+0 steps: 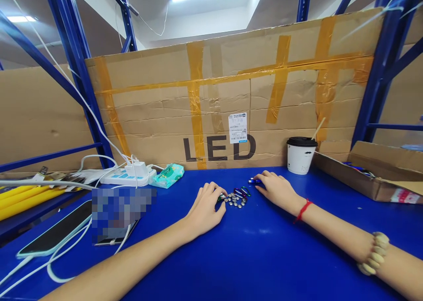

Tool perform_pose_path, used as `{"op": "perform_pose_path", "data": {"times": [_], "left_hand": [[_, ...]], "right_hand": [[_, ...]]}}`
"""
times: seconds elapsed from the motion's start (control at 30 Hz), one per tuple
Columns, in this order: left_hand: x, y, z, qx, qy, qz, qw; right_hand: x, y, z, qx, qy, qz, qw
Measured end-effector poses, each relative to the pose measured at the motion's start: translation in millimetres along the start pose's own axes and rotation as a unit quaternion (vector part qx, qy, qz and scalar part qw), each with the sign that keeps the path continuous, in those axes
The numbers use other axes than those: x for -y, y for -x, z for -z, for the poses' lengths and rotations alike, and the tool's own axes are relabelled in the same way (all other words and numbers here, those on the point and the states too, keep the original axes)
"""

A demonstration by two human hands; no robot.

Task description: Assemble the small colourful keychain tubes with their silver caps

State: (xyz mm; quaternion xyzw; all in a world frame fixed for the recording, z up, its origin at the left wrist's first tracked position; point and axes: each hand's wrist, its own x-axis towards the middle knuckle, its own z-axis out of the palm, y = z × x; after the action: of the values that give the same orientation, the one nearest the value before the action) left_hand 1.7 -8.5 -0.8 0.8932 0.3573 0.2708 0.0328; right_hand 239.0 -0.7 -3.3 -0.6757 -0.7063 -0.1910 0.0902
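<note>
My left hand [205, 207] rests on the blue tabletop, its fingers curled over a small dark green metallic tube [221, 197]. The fingers partly hide that piece. Right beside them lies a loose cluster of silver button cells [235, 200]. Several shiny coloured metallic tubes [240, 191], purple and green among them, lie at the far edge of the cells. To the right, my right hand [276, 189] has its thumb and fingertips closed around a small blue metallic tube [254, 181], whose end sticks out to the left.
A lidded paper cup [300, 156] and an open cardboard box [373, 173] stand at the right. At the left are a power strip [120, 176] with cables, a tissue pack [168, 176] and a phone [54, 232]. A cardboard panel [158, 129] backs the table.
</note>
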Motion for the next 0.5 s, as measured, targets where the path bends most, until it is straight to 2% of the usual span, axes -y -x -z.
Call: {"op": "perform_pose_path", "data": {"times": [0.4,0.5], "left_hand": [[1.2,-0.5,-0.6,-0.006,0.002,-0.009,1.0],[-0.3,-0.7,0.9,-0.011,0.01,-0.011,1.0]], "right_hand": [[2.7,2.3,-2.6,-0.029,0.035,-0.029,0.999],[3.3,0.4,-2.0,-0.043,0.017,-0.031,0.998]]}}
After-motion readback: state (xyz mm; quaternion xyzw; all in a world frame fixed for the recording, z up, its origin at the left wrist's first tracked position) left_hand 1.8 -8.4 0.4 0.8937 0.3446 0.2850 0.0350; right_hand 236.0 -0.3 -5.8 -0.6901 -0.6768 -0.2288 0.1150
